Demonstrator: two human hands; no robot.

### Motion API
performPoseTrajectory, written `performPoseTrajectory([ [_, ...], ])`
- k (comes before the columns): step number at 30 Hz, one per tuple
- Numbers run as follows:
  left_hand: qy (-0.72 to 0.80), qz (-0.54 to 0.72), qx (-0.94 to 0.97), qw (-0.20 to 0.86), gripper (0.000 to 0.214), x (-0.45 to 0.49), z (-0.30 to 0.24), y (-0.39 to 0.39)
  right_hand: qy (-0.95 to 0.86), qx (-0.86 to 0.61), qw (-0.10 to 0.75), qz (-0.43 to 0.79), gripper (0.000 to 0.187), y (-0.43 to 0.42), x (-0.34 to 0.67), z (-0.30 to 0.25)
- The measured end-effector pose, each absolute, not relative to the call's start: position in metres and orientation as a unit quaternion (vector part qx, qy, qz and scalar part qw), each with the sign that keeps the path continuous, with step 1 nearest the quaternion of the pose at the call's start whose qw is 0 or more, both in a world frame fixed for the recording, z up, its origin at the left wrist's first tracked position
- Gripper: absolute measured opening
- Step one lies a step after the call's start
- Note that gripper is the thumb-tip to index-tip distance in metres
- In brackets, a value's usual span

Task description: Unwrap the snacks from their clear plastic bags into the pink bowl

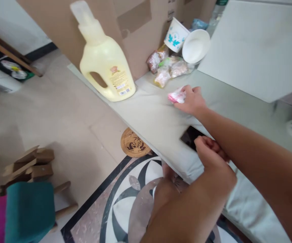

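My right hand [192, 100] reaches across the pale cloth-covered surface [156, 104]. Its thumb and fingers are closed around a small pink-and-white wrapped packet [177, 97]. Nearer to me, a dark flat phone [190, 135] lies on the cloth. My left hand [210, 150] is over the phone's right end, with the thumb against it and the fingers curled in. What those fingers hold, if anything, is hidden. Beyond the right hand are several small clear-wrapped packets [162, 77].
A pale yellow handled jug [110, 67] stands near the left edge, against a cardboard box [135, 40]. Two paper cups, one patterned [175, 37] and one white inside [196, 47], lean behind the packets. A white box [257, 47] fills the right; a teal stool [30, 211] is on the floor.
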State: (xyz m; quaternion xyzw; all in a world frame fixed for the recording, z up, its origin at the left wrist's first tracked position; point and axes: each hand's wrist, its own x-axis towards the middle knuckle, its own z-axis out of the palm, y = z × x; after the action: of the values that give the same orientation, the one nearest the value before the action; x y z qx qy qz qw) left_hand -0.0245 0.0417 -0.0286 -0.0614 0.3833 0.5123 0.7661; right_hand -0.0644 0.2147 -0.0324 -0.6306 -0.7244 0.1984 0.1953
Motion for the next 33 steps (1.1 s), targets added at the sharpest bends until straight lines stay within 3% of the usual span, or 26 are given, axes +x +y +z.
performPoseTrajectory([
  [3,0.392,0.589,-0.152,0.690,0.028,-0.028,-0.012,0.040,-0.706,-0.651,0.236,0.151,0.065,0.172,0.009,-0.023],
  [6,0.355,0.574,-0.122,0.728,0.024,-0.029,-0.005,0.036,-0.693,-0.645,0.321,0.014,0.058,0.084,0.099,-0.018],
  [10,0.292,0.432,0.002,0.853,0.022,-0.010,-0.007,0.026,-0.764,-0.590,0.259,0.028,0.044,-0.057,0.185,-0.040],
  [13,0.326,0.333,0.170,0.868,0.021,0.023,-0.015,0.018,-0.727,-0.617,0.300,0.014,0.040,-0.114,0.203,-0.061],
  [20,0.392,0.247,0.244,0.852,0.026,0.084,-0.032,0.013,-0.665,-0.629,0.403,0.007,0.023,-0.112,0.233,-0.057],
  [26,0.319,0.100,0.341,0.878,0.046,0.116,-0.033,0.005,-0.712,-0.618,0.332,0.026,0.027,-0.129,0.269,-0.047],
  [29,0.341,0.138,0.379,0.849,0.050,0.126,-0.036,0.007,-0.710,-0.635,0.299,0.055,0.036,-0.131,0.277,-0.043],
  [33,0.378,0.259,0.393,0.797,0.045,0.126,-0.042,0.023,-0.684,-0.637,0.344,0.093,0.039,-0.126,0.289,-0.041],
])
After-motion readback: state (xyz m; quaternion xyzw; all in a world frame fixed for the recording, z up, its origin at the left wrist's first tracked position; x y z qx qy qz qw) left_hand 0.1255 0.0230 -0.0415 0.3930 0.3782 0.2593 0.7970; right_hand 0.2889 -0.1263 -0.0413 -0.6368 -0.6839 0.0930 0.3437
